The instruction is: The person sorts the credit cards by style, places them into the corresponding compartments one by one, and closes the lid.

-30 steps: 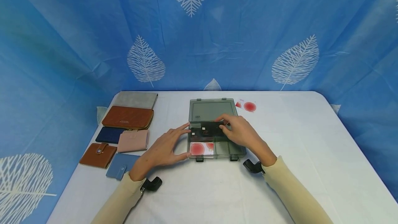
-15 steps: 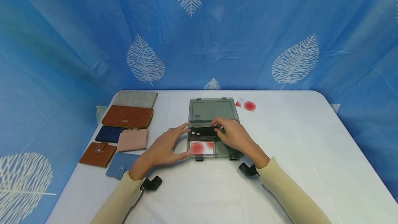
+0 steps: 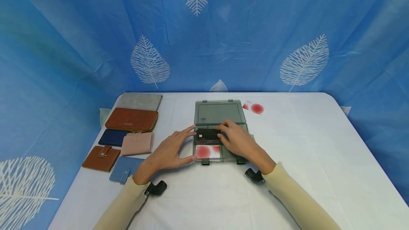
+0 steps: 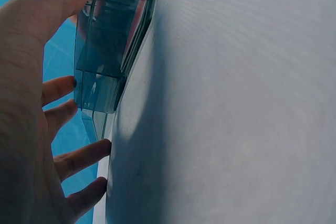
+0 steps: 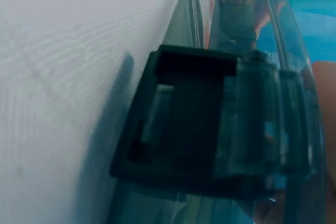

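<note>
A translucent green divided box [image 3: 229, 157] lies with its lid [image 3: 220, 112] folded back. In its upper left compartment is a black VIP card [image 3: 207, 136] with a small pale chip. My right hand [image 3: 238, 139] reaches in from the right, thumb and fingertips on the card's right end. At the box's left side my left hand [image 3: 167, 152] is spread, fingertips and thumb right at the wall; the left wrist view shows the fingers [image 4: 84, 161] apart along it. A white card with red circles [image 3: 207, 152] lies in the lower left compartment.
On the left of the table lie several wallets: grey [image 3: 139, 101], long brown [image 3: 131, 119], navy [image 3: 112, 137], pink [image 3: 137, 144], small brown [image 3: 101, 159] and blue [image 3: 124, 169]. Another red-and-white card [image 3: 256, 108] lies right of the lid. A black latch [image 5: 184, 119] fills the right wrist view.
My right hand has moved left and lowered the black card into the upper left compartment, over the other black card there. My left hand has stayed at the box's side.
</note>
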Available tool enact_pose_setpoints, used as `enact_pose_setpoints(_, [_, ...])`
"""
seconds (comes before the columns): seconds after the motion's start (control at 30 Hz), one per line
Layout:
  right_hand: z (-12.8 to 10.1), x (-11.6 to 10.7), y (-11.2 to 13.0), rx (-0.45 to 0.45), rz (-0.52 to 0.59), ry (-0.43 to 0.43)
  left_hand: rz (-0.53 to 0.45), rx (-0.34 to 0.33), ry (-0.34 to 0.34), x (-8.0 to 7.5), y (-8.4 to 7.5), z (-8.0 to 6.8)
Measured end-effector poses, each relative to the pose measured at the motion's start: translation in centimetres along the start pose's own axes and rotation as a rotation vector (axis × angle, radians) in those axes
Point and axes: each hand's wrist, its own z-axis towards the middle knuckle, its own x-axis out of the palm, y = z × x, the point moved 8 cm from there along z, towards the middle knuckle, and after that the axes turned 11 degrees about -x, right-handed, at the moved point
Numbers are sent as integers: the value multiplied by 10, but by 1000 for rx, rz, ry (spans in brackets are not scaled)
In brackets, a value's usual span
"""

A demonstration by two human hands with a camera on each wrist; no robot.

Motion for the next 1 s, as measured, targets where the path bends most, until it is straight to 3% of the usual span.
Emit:
enact_pose_setpoints(0.53, [1,9,5,-27,5,95,3,20,-18,0,-1,0])
enact_pose_setpoints(0.73, [-1,15,5,-48,-19,170,-4,7,-13,0,-1,0])
enact_pose_setpoints(1.0, [-2,6,3,-28,59,167,-1,4,-12,-1,-1,0])
